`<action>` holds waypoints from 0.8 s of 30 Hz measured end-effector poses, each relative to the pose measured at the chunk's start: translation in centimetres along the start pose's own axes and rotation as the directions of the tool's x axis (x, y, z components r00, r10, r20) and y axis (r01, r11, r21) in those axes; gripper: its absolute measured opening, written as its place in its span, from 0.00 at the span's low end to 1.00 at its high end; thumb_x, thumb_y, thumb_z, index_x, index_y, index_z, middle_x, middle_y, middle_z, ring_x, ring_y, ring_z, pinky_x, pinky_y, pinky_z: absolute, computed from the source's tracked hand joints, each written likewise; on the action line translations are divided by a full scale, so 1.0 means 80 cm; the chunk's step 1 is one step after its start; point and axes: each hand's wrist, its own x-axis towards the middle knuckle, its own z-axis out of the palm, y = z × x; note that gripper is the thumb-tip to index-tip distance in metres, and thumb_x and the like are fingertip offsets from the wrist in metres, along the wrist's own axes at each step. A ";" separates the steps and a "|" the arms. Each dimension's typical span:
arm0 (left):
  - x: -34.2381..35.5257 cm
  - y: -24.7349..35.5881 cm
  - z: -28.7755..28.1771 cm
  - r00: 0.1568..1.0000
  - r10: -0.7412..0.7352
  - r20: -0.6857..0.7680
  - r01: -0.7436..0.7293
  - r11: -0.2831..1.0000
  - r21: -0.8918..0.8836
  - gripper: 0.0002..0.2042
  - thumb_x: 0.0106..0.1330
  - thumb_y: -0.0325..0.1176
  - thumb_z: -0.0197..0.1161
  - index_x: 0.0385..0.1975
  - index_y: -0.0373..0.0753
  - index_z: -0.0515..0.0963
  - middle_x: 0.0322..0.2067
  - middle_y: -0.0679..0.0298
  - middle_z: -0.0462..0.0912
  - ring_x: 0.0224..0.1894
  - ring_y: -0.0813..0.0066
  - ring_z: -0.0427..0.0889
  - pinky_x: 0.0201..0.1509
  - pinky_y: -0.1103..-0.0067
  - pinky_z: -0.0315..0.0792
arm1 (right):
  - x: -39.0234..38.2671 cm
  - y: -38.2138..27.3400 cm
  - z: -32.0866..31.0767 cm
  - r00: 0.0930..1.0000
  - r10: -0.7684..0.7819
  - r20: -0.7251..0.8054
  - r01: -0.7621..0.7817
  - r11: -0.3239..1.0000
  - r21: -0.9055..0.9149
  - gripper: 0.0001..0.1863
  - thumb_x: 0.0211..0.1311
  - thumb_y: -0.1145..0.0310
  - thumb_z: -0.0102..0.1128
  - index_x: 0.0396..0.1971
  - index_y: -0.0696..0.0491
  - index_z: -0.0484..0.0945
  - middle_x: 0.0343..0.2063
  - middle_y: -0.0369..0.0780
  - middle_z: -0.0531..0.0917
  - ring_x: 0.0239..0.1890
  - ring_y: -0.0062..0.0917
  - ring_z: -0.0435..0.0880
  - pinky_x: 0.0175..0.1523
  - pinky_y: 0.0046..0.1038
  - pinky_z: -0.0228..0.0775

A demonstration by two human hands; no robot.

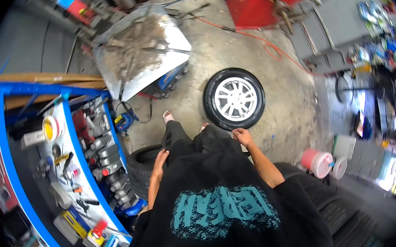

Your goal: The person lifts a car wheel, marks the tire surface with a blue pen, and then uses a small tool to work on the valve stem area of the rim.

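Observation:
My left hand (160,159) hangs beside my left thigh, fingers stretched out and holding nothing I can see. Close by it, a dark loose tire (139,160) lies on the floor, partly hidden by my arm and clothes. My right hand (242,138) is at my right side with its fingers curled together; whether something small is in them is too blurred to see. Just beyond that hand, a car wheel (235,98) with a silver spoked rim and black tire lies flat on the concrete, in front of my feet.
Ahead left stands a machine with a dirty metal top (138,52). A blue-framed shelf (70,138) of bottles and tools runs along my left. A red machine (254,0) stands ahead right, an orange hose (274,46) nearby. Buckets (318,162) and large tires (320,192) sit at right.

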 end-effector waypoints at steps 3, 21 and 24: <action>-0.002 0.056 -0.032 0.978 -0.144 0.153 0.114 0.975 0.193 0.28 0.74 0.48 0.63 0.65 0.32 0.77 0.66 0.57 0.77 0.70 0.67 0.72 0.74 0.75 0.60 | -0.055 0.067 -0.001 0.986 0.157 0.050 -0.161 0.984 0.077 0.15 0.71 0.58 0.63 0.47 0.53 0.87 0.28 0.36 0.86 0.27 0.18 0.82 0.31 0.24 0.73; 0.387 0.216 0.281 0.905 -0.059 0.420 -0.295 0.626 0.722 0.17 0.70 0.45 0.61 0.40 0.35 0.84 0.26 0.56 0.86 0.31 0.71 0.86 0.38 0.70 0.78 | -0.191 0.227 -0.096 0.924 0.101 -0.368 -0.007 0.969 0.248 0.21 0.71 0.59 0.60 0.53 0.60 0.83 0.40 0.46 0.90 0.41 0.28 0.88 0.49 0.33 0.78; 0.358 0.261 0.321 0.928 0.016 0.371 -0.125 0.954 0.271 0.11 0.75 0.38 0.59 0.44 0.38 0.81 0.30 0.67 0.82 0.31 0.80 0.81 0.39 0.78 0.77 | -0.129 0.215 -0.184 0.843 0.376 -0.385 -0.293 0.921 0.258 0.18 0.68 0.60 0.63 0.47 0.59 0.86 0.35 0.42 0.89 0.40 0.30 0.86 0.48 0.33 0.76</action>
